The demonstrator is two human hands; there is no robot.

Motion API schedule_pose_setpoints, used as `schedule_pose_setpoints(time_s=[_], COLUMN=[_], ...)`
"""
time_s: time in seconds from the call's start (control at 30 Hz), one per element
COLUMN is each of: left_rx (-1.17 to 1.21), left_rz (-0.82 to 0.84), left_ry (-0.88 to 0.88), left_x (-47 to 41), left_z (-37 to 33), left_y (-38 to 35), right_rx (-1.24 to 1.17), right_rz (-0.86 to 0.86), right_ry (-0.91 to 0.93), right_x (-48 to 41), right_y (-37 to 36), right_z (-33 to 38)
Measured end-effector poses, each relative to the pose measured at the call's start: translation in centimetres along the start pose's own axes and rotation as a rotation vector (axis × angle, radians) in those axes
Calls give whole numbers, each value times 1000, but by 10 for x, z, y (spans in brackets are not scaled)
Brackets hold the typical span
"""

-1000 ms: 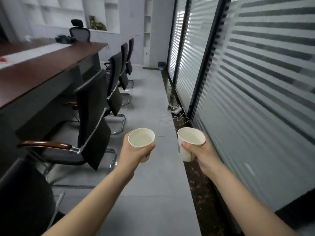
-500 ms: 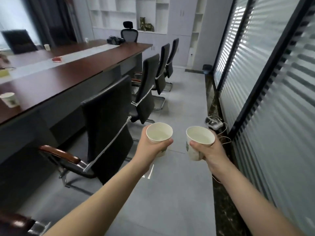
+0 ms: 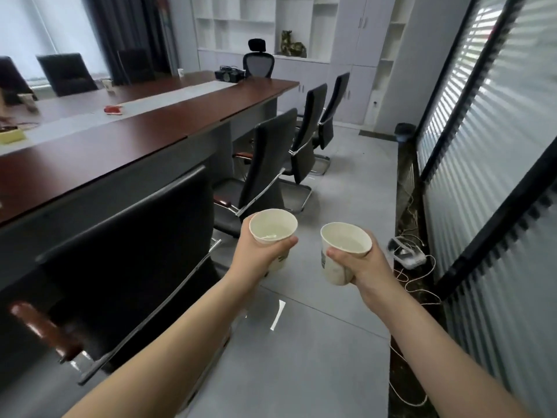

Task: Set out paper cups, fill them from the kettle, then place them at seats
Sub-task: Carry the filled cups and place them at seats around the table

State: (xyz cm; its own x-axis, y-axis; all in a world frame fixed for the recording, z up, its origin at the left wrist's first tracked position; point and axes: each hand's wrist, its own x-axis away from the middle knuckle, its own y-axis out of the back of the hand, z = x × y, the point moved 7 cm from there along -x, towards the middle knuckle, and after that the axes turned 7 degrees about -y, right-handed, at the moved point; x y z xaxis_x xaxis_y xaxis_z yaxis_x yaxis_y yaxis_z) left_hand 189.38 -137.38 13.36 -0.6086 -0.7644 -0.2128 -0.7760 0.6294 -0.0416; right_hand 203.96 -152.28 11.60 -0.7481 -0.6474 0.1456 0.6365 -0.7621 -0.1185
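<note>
Left cup [image 3: 272, 227]: your left hand [image 3: 256, 257] wraps its wall, out over the floor beside the near chair [image 3: 126, 251]; clear liquid inside, below the rim.
Right cup [image 3: 333, 271]: your right hand [image 3: 366, 267] grips it mid-wall, just right of the other; liquid in it too.
Handling: thin paper, likely soft and light; squeeze gently, keep level.
Surface [image 3: 144, 137]: left, well apart.
</note>
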Motion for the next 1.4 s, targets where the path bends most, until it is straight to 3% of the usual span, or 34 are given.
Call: schedule_pose_setpoints(time_s=[0.3, 0.7, 1.03, 1.4], left_rx=[78, 37, -7, -39], left_rz=[-4, -153, -518, -821], left_ry=[66, 31, -9, -42], left_x=[-157, -337, -420, -439], left_z=[65, 83, 84, 54], left_y=[-60, -75, -37, 25], right_rx=[37, 90, 153, 180], right_rz=[35, 230, 575, 897], right_ry=[-57, -35, -52, -47], right_x=[-181, -387, -514, -540], right_y=[23, 0, -71, -189], right_z=[5, 62, 104, 136])
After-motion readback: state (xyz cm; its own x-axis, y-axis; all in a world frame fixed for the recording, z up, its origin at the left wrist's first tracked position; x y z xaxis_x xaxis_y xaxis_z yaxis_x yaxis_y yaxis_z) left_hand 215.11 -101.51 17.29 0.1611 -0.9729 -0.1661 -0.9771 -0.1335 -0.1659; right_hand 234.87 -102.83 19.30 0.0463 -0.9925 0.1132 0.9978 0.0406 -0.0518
